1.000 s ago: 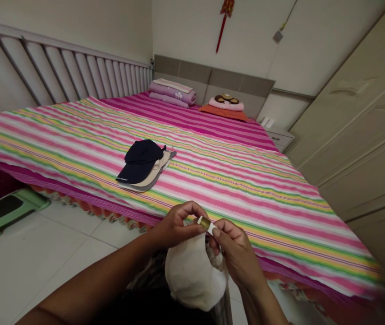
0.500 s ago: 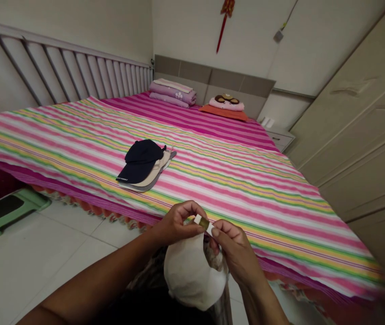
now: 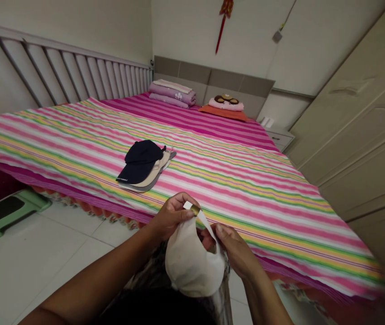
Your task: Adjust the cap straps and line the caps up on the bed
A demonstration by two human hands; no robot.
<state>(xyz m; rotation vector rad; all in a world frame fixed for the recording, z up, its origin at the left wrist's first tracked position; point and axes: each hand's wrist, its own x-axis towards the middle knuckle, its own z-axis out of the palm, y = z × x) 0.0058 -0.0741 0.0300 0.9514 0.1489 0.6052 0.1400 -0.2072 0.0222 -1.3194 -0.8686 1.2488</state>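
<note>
A white cap hangs between my two hands over my lap, its back opening turned up toward me. My left hand pinches the end of the cap's strap beside a gold-coloured metal buckle. Thumb and fingers of my right hand are closed on the other side of the strap, where it meets the cap's edge; some of its fingertips show through the opening. The strap stretches straight between the hands. Farther off, a stack of caps lies on the bed, a navy cap on top of beige and grey ones.
The striped bedspread spreads in front of me. Folded purple bedding and a pink folded item lie near the headboard. A green stool stands at left; a wardrobe rises at right.
The buckle and my left hand have shifted up and left. My right hand has slid down the strap toward the cap's edge, and a longer stretch of strap shows between the hands.
</note>
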